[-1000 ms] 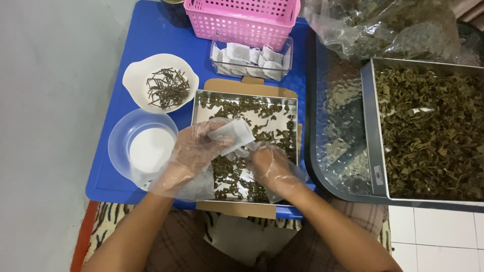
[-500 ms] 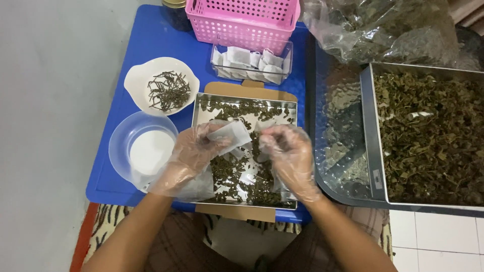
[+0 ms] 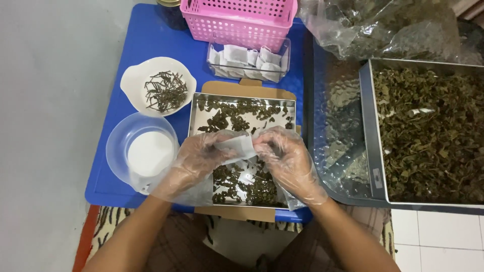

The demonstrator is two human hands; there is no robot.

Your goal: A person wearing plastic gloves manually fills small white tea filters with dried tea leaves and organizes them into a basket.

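Item: small white paper sachet [image 3: 237, 147], held between your two gloved hands above the near half of the steel tray [image 3: 194, 108].

Handling: judged very light, soft and limp; the thin paper would likely crease or tear under a hard pinch, and loose plastic gloves may slide on it. Best taken by its edges, a thumb and forefinger at each side, not across the middle.

Hold: your left hand [image 3: 201, 156] is closed in a pinch on the sachet's left edge. Your right hand [image 3: 282, 158] is curled with its fingertips on the right edge; both wear clear, baggy disposable gloves.

Appearance: flat, roughly rectangular, plain white, slightly see-through, tilted a little up toward the left. Whether anything is inside, you cannot tell.

Beneath: the tray holds scattered dark green dried leaves [image 3: 237, 116], thicker at the near end, and sits on a flat piece of brown cardboard [image 3: 242, 88].

Left of tray: clear plastic tub [image 3: 115, 151] with a white base; beyond it, a white bowl [image 3: 133, 80] of thin dark stems.

Beyond tray: clear box [image 3: 286, 50] of more white sachets, then a pink basket [image 3: 237, 22].

Support: blue desk [image 3: 146, 40].

Right, apart: a large steel pan [image 3: 370, 131] of loose dried leaves, with a crumpled clear bag [image 3: 373, 25] behind it.
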